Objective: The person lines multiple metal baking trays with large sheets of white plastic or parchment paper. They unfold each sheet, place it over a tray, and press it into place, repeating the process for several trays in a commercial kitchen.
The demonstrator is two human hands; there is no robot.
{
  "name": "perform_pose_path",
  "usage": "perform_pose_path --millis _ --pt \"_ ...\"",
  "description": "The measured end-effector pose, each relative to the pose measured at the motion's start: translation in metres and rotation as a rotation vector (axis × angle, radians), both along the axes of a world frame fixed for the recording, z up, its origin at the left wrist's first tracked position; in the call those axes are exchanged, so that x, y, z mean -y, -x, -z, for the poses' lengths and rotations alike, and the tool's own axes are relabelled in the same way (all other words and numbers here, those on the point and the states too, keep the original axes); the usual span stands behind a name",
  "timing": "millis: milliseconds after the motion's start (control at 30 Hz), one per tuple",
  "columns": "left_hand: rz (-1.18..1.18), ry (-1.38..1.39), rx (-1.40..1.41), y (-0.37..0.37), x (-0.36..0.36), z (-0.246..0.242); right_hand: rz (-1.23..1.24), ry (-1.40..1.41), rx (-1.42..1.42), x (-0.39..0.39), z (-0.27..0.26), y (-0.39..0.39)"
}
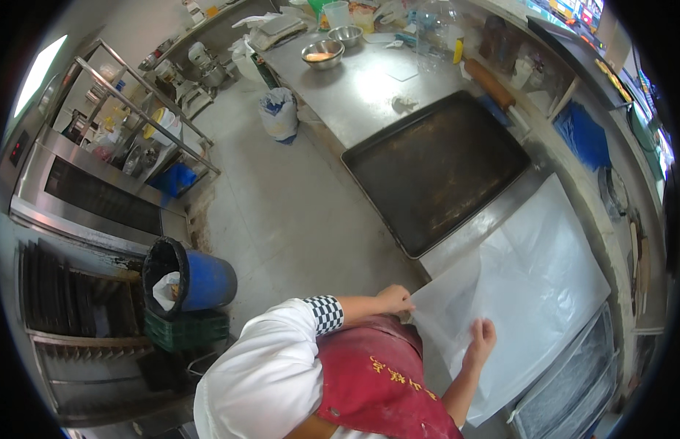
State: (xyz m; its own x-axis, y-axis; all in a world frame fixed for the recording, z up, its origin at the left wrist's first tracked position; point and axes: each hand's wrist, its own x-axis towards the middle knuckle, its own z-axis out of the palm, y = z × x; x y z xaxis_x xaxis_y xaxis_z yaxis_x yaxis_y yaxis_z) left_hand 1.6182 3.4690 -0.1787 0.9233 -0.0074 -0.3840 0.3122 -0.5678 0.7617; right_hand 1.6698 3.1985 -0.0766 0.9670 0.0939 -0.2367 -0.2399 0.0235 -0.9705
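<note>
My left hand pinches the near left edge of a thin, translucent whitish sheet at the front of the steel worktable. My right hand has its fingertips closed on the same sheet, farther right, where it is lifted and folded. Beneath lie more large whitish sheets, spread flat. Beyond them sits a dark, rectangular baking tray with nothing in it; its left corners reach the table's edge.
Two steel bowls and a clear plastic bottle stand at the far end. A rolling pin lies on the right ledge. Plastic-covered trays are at lower right. A blue bin, an oven and a wrapped sack stand leftward.
</note>
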Motion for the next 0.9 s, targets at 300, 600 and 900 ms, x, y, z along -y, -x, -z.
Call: perform_pose_path --millis 300,600,900 --pt "0.451 -0.455 -0.228 -0.041 -0.011 -0.029 0.233 -0.484 0.036 0.033 -0.069 -0.016" --pt "-0.019 0.845 -0.564 -0.283 -0.011 -0.119 0.05 0.018 0.273 -0.049 -0.12 0.004" --pt "0.039 0.743 -0.299 -0.426 0.038 -0.117 0.108 0.516 0.41 -0.21 -0.14 -0.021"
